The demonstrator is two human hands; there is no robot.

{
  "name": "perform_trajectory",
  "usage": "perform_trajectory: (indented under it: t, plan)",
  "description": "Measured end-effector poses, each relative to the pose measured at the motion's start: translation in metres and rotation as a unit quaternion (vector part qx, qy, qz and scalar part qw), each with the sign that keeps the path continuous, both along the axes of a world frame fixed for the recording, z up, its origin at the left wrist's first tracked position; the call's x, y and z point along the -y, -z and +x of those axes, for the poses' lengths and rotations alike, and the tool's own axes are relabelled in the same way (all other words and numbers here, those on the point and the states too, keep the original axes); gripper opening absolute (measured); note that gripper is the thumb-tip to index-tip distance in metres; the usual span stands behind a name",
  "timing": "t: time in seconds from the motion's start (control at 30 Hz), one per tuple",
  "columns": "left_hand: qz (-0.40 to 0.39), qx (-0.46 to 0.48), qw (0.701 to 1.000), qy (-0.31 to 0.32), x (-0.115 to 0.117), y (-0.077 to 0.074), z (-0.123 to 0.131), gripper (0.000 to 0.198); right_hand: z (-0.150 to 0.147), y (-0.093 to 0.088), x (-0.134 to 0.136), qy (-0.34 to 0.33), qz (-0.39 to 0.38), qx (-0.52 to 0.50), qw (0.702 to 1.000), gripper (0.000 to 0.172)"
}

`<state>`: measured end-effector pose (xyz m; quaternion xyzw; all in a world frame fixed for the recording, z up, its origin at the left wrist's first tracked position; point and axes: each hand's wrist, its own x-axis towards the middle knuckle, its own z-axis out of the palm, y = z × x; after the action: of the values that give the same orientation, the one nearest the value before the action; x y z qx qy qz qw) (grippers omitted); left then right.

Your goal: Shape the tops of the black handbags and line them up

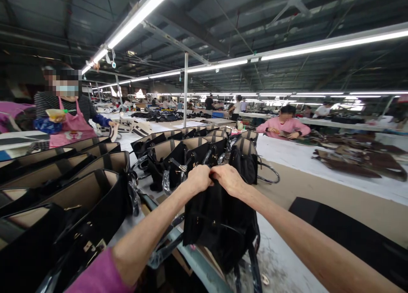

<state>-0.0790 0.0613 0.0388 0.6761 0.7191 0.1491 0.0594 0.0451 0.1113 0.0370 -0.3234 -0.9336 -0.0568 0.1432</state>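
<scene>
A black handbag hangs in front of me, held up by its top edge. My left hand and my right hand are both closed on that top edge, knuckles touching. Its straps dangle down toward the table edge. Behind it stands a row of open black bags with tan lining.
More open black and tan bags line the left side. A black sheet lies on the brown table at right. A person in a pink apron stands at left; another in pink sits at a far table with dark pieces.
</scene>
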Motion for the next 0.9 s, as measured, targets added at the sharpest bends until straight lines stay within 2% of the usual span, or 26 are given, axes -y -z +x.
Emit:
perform_trajectory:
  t: [0.03,0.1,0.17,0.23,0.27,0.33,0.4,0.47,0.53,0.63,0.77,0.9]
  plan:
    - [-0.002,0.006,1.000,0.008,-0.003,0.001,-0.002,0.024,0.007,-0.001,0.001,-0.004,0.005,-0.017,1.000,0.025]
    - [-0.002,0.014,1.000,0.021,-0.005,0.003,-0.009,0.021,0.024,0.000,0.003,0.017,0.025,-0.076,0.997,0.044]
    - [0.004,0.021,0.999,0.029,-0.003,0.007,-0.014,0.020,0.041,0.004,0.003,0.090,0.019,-0.131,0.987,0.066]
    - [0.010,0.027,0.999,0.034,-0.002,0.010,-0.015,0.019,0.054,0.011,0.001,0.174,-0.054,-0.142,0.973,0.079]
    - [0.013,0.030,0.999,0.036,-0.003,0.011,-0.016,0.019,0.058,0.014,-0.002,0.199,-0.106,-0.136,0.965,0.078]
    - [0.020,0.034,0.998,0.039,-0.003,0.011,-0.016,0.019,0.065,0.016,-0.007,0.203,-0.195,-0.118,0.952,0.059]
    - [0.025,0.034,0.998,0.046,-0.002,0.008,-0.019,0.019,0.071,0.014,-0.014,0.182,-0.234,-0.108,0.949,0.031]
    - [0.021,0.043,0.996,0.073,0.002,0.004,-0.027,0.019,0.080,0.009,-0.020,0.147,-0.255,-0.104,0.950,0.016]
    - [0.002,0.075,0.991,0.113,0.008,0.003,-0.036,0.019,0.090,0.005,-0.027,0.090,-0.292,-0.102,0.947,0.016]
    - [-0.043,0.149,0.977,0.150,0.015,0.009,-0.048,0.019,0.100,0.007,-0.032,0.012,-0.338,-0.095,0.936,0.017]
    - [-0.068,0.223,0.961,0.148,0.019,0.021,-0.053,0.021,0.101,0.014,-0.028,-0.002,-0.345,-0.081,0.935,0.016]
    - [-0.067,0.251,0.953,0.155,0.024,0.021,-0.050,0.022,0.097,0.011,-0.017,-0.004,-0.292,-0.056,0.955,0.011]
